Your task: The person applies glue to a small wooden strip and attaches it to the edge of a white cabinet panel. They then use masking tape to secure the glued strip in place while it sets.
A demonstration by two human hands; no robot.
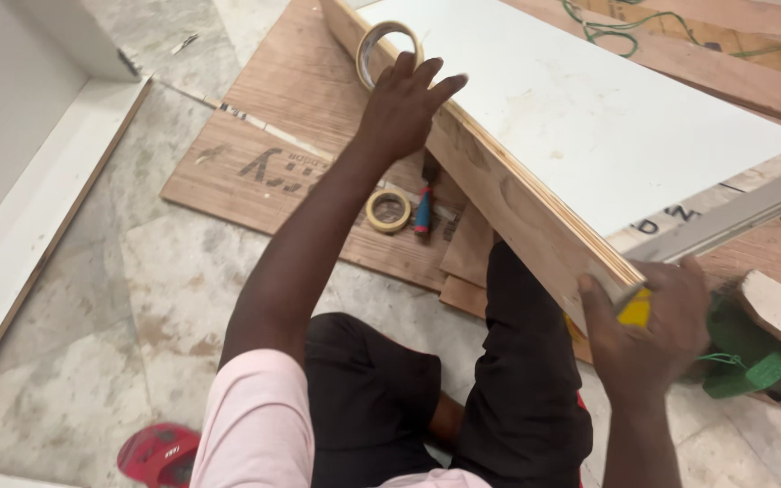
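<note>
— From the head view, what are the hands on?

— The left hand [404, 104] rests on the long edge of the white-faced plywood board [580, 117], near its far corner, fingers spread and pressing the edge, a roll of masking tape [387, 52] standing just beyond the fingertips. The right hand [648, 330] is closed around a yellow tool [635, 309] at the board's near corner.

— So which step is this?

— I'd judge it's work along that bare plywood edge, possibly taping or trimming it; whether tape already lies on it, I cannot tell. The next move would call for the left hand steadying the board while the right draws the tool along the edge.

— Anything around or in the way?

— A second tape roll [389, 210] and a red-and-blue handled tool [424, 210] lie on the brown sheet [264, 136] below. An aluminium straightedge [734, 217] crosses the board's near right corner, a green cord [625, 27] lies beyond, and a red sandal [157, 455] sits on the marble floor [137, 298].
</note>
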